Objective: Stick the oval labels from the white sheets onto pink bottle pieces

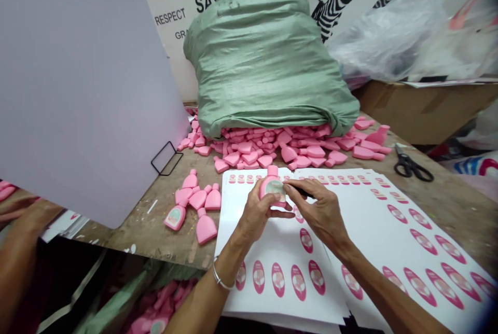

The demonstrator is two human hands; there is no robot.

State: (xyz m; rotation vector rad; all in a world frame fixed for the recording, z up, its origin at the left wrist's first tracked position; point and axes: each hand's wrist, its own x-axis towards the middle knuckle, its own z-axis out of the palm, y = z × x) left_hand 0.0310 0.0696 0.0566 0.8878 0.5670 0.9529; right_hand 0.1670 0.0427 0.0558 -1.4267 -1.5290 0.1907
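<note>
My left hand [254,209] is closed around a small pink bottle [272,172], held upright above the white sticker sheets [268,243]. A pale green oval sticker [275,188] covers the bottle's front, with my left thumb pressing on its lower part. At the sticker's right edge, my right hand [321,212] is closed with fingertips pinched. A slim dark tool [305,192] shows between its fingers; its exact kind is hidden. Pink oval stickers [306,240] remain on the sheets below both hands.
Several pink bottles [206,227] lie at left, one labelled [175,218]. A green sack [268,59] rests on a heap of pink bottles [288,153] at the back. Black scissors [412,167] lie right. A large pale panel [78,80] and another person's arm [23,240] are at left.
</note>
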